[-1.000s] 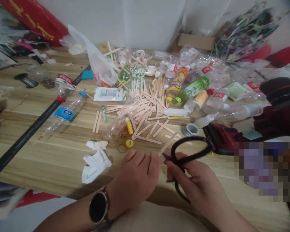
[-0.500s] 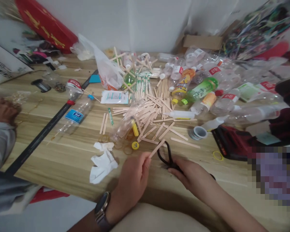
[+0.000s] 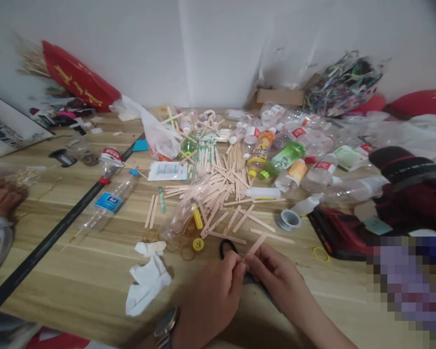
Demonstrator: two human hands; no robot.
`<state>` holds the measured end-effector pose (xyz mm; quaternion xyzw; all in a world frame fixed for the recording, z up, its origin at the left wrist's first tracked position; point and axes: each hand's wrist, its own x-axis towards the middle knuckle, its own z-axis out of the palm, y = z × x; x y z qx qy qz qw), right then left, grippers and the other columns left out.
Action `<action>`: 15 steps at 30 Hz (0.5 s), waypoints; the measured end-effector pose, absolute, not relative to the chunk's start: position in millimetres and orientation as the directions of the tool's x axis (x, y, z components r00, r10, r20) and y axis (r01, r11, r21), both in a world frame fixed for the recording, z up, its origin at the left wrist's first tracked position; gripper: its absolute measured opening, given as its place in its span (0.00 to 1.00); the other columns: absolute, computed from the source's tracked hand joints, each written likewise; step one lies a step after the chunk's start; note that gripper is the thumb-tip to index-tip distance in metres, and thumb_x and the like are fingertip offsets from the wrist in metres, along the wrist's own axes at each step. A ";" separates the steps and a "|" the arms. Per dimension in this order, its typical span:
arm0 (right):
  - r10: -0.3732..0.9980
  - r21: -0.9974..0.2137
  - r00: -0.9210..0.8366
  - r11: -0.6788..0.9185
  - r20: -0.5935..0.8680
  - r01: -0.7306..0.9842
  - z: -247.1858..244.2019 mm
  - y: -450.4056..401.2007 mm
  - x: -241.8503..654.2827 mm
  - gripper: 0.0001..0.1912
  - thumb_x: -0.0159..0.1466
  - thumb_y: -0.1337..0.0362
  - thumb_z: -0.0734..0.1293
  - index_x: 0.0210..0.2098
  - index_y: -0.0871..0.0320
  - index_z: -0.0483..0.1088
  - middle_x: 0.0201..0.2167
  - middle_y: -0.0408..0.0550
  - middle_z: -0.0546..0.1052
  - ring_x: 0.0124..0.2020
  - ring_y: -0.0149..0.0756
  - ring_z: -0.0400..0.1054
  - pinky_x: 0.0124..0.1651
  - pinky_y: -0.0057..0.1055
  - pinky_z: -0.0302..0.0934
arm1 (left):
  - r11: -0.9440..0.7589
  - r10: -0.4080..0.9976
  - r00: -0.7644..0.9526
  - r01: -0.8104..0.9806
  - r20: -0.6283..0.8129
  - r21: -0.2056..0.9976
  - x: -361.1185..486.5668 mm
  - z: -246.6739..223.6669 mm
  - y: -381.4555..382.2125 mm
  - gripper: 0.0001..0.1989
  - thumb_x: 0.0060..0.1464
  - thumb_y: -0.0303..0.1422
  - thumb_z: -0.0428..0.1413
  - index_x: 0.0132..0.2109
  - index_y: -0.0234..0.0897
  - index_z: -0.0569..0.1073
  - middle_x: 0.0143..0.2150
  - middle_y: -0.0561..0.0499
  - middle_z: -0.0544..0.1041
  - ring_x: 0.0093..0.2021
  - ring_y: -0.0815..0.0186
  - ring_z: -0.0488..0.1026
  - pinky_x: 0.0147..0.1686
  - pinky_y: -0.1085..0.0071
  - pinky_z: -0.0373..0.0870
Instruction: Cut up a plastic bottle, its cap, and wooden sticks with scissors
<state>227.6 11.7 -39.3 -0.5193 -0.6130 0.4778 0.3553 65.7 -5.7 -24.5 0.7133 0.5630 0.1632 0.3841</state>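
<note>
My left hand [image 3: 214,295], with a watch on its wrist, is closed in a pinch on the lower end of a wooden craft stick [image 3: 257,244]. The fingers of my right hand [image 3: 281,274] are closed on the same stick from the other side, so both hands meet at it. Under the hands is a pair of black-handled scissors [image 3: 225,246]; one handle loop shows beyond my left fingers, and the rest is partly hidden. Just beyond, a loose heap of craft sticks [image 3: 223,191] spreads over the table. A yellow cap [image 3: 198,244] lies left of the scissors.
Plastic bottles [image 3: 283,157] crowd the back right. A red and black tool [image 3: 336,237] and a tape roll [image 3: 289,220] lie at right. Crumpled tissue [image 3: 150,278] is at left, near a long black bar [image 3: 54,240]. Another person's hand [image 3: 2,196] rests at far left.
My right hand has let go of the scissors, which are now beneath the hands, and has taken hold of the craft stick beside my left hand. The camera view has tilted up.
</note>
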 end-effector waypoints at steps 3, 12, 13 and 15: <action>0.971 -0.892 -0.237 0.125 0.021 0.435 -41.1 11.6 231.9 0.24 0.70 0.48 0.57 0.25 0.57 0.65 0.20 0.43 0.69 0.23 0.33 0.62 0.26 0.27 0.58 | -0.045 0.932 0.294 0.674 -0.212 0.738 68.8 -26.6 -0.6 0.16 0.69 0.38 0.38 0.38 0.40 0.67 0.34 0.48 0.76 0.35 0.59 0.73 0.33 0.67 0.60; 0.955 -0.518 -0.296 0.242 -0.022 0.821 1.1 77.1 235.0 0.13 0.70 0.63 0.60 0.31 0.57 0.71 0.25 0.44 0.75 0.27 0.33 0.68 0.30 0.27 0.58 | 0.221 0.953 0.155 0.231 -0.260 0.948 68.6 -54.9 7.8 0.27 0.66 0.53 0.40 0.50 0.36 0.71 0.20 0.57 0.67 0.22 0.65 0.66 0.27 0.71 0.62; 0.960 -0.487 -0.280 0.235 -0.021 0.841 7.4 95.8 234.1 0.13 0.70 0.63 0.61 0.30 0.57 0.71 0.25 0.44 0.75 0.29 0.34 0.70 0.31 0.28 0.58 | 0.233 0.952 0.149 0.210 -0.267 0.950 68.4 -56.4 7.8 0.28 0.66 0.53 0.40 0.51 0.35 0.71 0.20 0.57 0.67 0.22 0.66 0.66 0.26 0.71 0.62; 0.968 -0.423 -0.247 0.206 -0.043 0.882 16.0 138.4 232.3 0.12 0.70 0.63 0.62 0.31 0.58 0.72 0.28 0.44 0.76 0.33 0.34 0.71 0.37 0.29 0.62 | 0.241 0.952 0.148 0.178 -0.268 0.954 67.6 -58.7 7.8 0.29 0.65 0.54 0.41 0.51 0.35 0.72 0.19 0.57 0.66 0.21 0.67 0.65 0.26 0.71 0.61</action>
